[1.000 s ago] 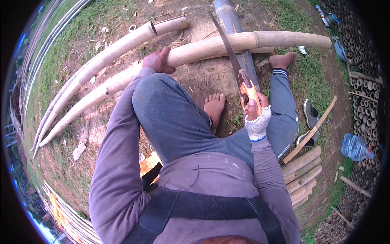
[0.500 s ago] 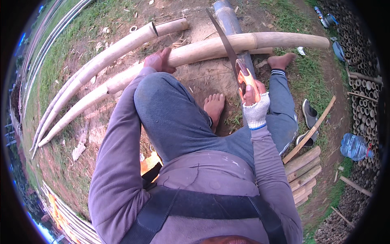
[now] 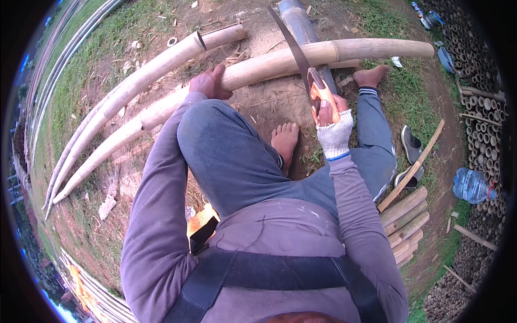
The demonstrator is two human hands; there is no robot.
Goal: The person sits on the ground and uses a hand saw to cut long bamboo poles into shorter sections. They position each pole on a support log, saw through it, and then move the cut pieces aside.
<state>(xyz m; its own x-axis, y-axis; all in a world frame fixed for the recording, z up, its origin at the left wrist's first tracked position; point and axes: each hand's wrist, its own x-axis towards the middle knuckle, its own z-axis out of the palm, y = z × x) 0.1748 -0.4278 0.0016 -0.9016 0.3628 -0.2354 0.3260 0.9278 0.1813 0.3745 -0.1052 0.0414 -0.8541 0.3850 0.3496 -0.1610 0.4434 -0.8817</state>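
Note:
A long, pale bamboo pole (image 3: 264, 69) runs across in front of me, resting over a thicker grey-blue pole (image 3: 298, 24). My left hand (image 3: 210, 82) is bare and wrapped round the bamboo beside my raised knee. In a white fingerless work glove, my right hand (image 3: 331, 116) grips the orange handle of a hand saw (image 3: 291, 40). The saw's dark blade lies across the bamboo, close to where it crosses the grey-blue pole. Whether the teeth have cut into the bamboo I cannot tell.
Another bamboo pole (image 3: 156, 62) lies to the left. Cut bamboo lengths (image 3: 406, 220), a thin strip (image 3: 414, 167) and a pair of shoes (image 3: 412, 145) are at my right. Beyond stand a large water bottle (image 3: 474, 185) and stacked bamboo (image 3: 484, 145). My bare feet flank the grey-blue pole.
My right hand and the saw have shifted slightly left. The whole view has shifted a little too; my left hand keeps its hold on the bamboo.

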